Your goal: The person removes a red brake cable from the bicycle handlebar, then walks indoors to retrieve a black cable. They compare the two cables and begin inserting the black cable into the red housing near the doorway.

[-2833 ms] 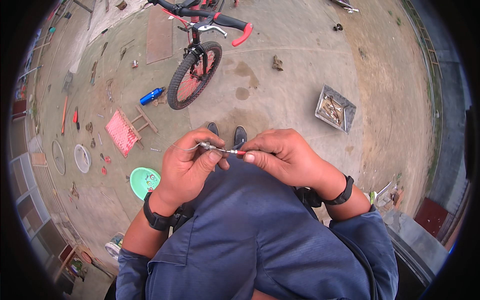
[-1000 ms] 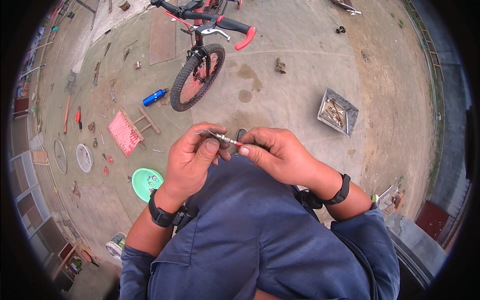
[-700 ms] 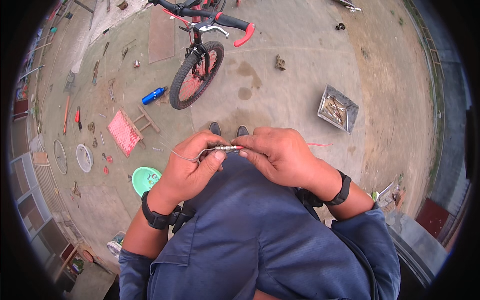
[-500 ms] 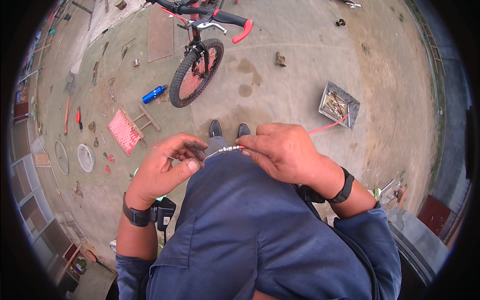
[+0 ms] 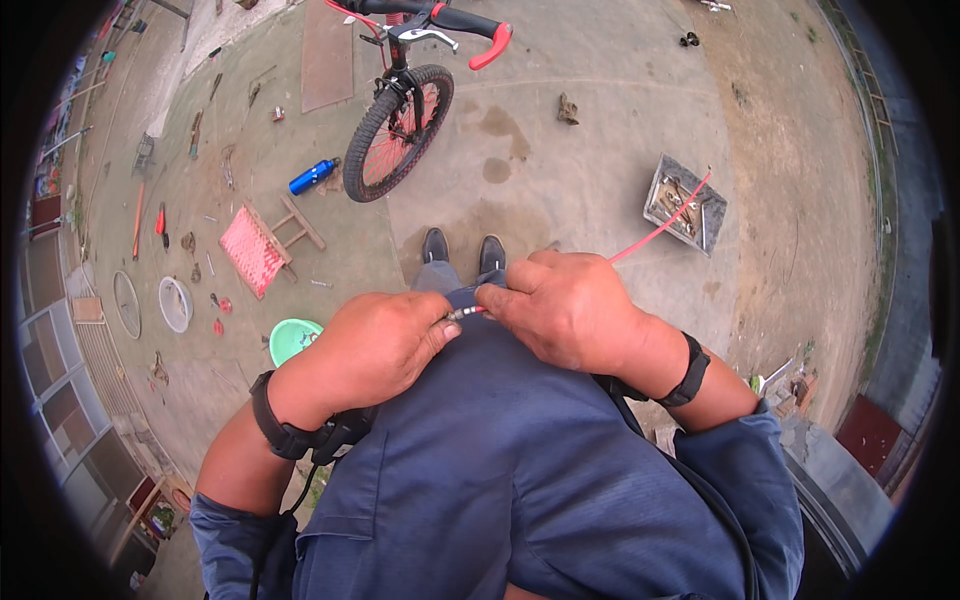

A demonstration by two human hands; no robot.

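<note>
Over my lap, both hands hold a red cable housing [image 5: 655, 232] with silver metal fittings [image 5: 467, 312] at its near end. My left hand [image 5: 385, 340] is closed, thumb and fingers pinching the metal end. Close beside it, my right hand [image 5: 568, 308] pinches the red housing just behind the fittings. From my right fist the housing runs out to the upper right, its free end hanging over the tool tray. My left fingers hide the tip of the fitting, and no bare inner wire can be made out.
Ahead stands a bicycle with a black tyre [image 5: 358, 150]. A grey tray [image 5: 712, 222] of tools is to the right. A blue bottle [image 5: 314, 177], a small stool with a red-and-white seat [image 5: 250, 252], a white basin [image 5: 174, 303] and a green bowl [image 5: 290, 342] lie left.
My left hand has moved right and closed on the metal end; earlier its fingers were apart with a thin wire by them. The housing's far end has swung upward. The green bowl is more exposed.
</note>
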